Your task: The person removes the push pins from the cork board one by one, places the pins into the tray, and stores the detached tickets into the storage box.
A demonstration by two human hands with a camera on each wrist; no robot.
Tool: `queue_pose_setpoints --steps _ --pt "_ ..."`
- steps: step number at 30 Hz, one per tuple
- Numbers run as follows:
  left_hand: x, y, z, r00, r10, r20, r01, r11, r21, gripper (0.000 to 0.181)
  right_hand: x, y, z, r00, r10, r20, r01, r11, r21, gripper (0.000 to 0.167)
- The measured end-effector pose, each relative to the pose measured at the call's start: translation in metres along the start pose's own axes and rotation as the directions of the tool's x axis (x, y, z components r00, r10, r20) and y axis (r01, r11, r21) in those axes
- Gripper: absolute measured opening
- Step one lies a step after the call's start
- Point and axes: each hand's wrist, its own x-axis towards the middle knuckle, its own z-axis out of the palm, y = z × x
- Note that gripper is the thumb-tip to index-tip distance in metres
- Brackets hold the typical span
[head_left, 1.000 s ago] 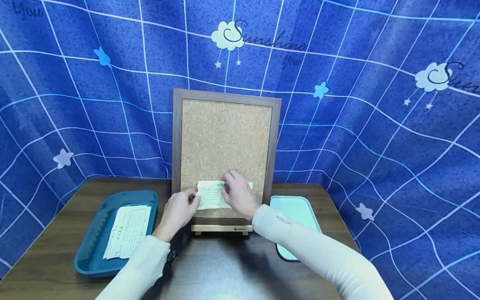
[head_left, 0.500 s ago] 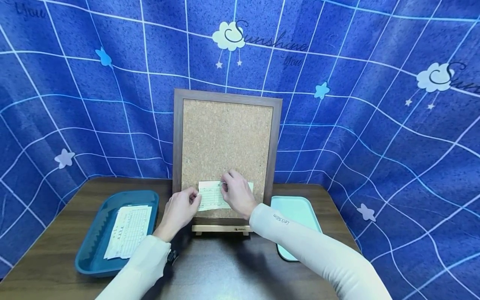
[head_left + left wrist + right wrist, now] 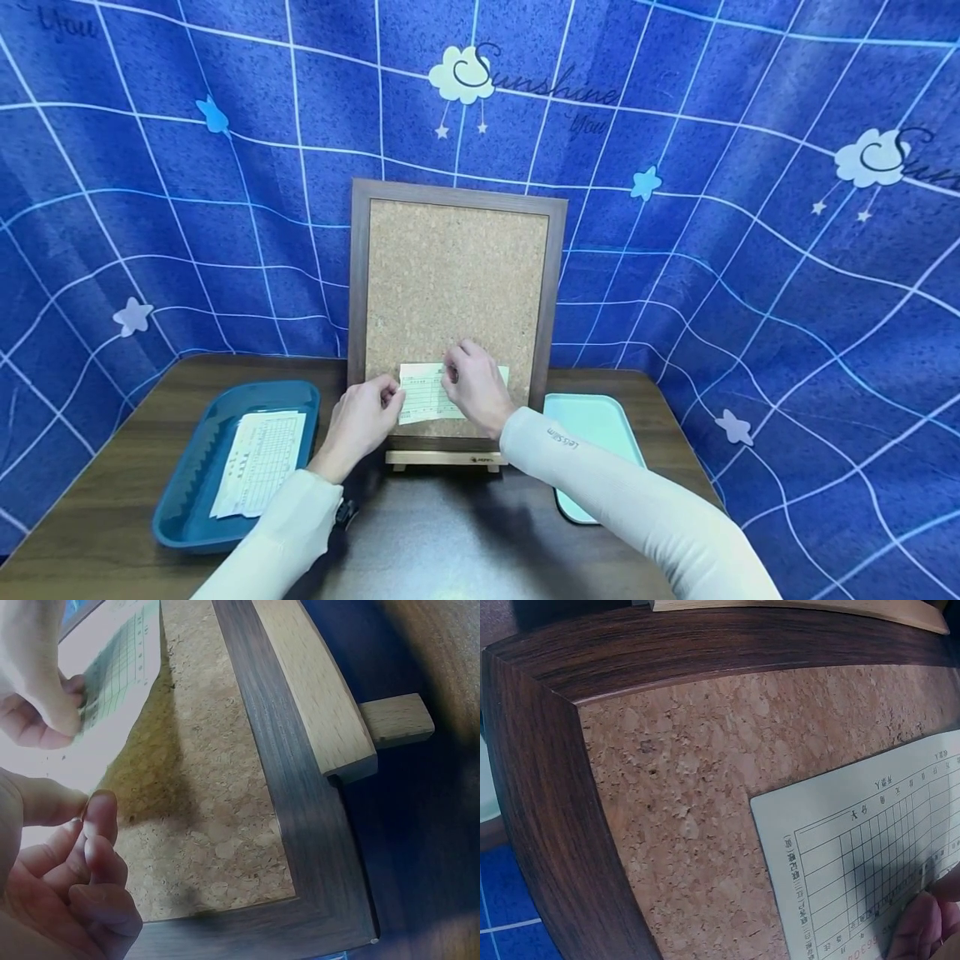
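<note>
A pale green printed form slip [image 3: 422,395] lies against the lower part of a framed corkboard [image 3: 457,283]. My left hand [image 3: 362,417] pinches the slip's left edge between thumb and index finger. That side of the paper stands off the cork in the left wrist view. Higher on the slip, my right hand [image 3: 480,390] has its fingers curled and its fingertips against the paper, covering its middle. A thin pale pin-like thing [image 3: 924,871] shows at those fingertips in the right wrist view; most of it is hidden.
The corkboard stands on a small wooden easel [image 3: 446,457] on a dark wooden table [image 3: 442,533]. To the left, a deep blue tray [image 3: 180,492] holds several printed papers [image 3: 262,458]. A light turquoise tray [image 3: 592,425] sits right, partly behind my right sleeve. Blue patterned curtain surrounds the table's back and sides.
</note>
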Motion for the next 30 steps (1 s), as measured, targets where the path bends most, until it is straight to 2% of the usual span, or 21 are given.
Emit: queue_pose_setpoints --steps 10,30 --pt "0.0 0.0 0.001 1.0 -0.009 0.02 0.009 1.0 -0.003 0.012 -0.002 0.002 0.001 1.0 -0.004 -0.02 0.004 1.0 0.014 0.013" --pt "0.001 0.0 0.001 0.999 -0.03 0.033 0.029 1.0 0.004 0.012 -0.005 0.011 0.003 0.994 -0.086 -0.066 0.091 0.993 0.072 0.011"
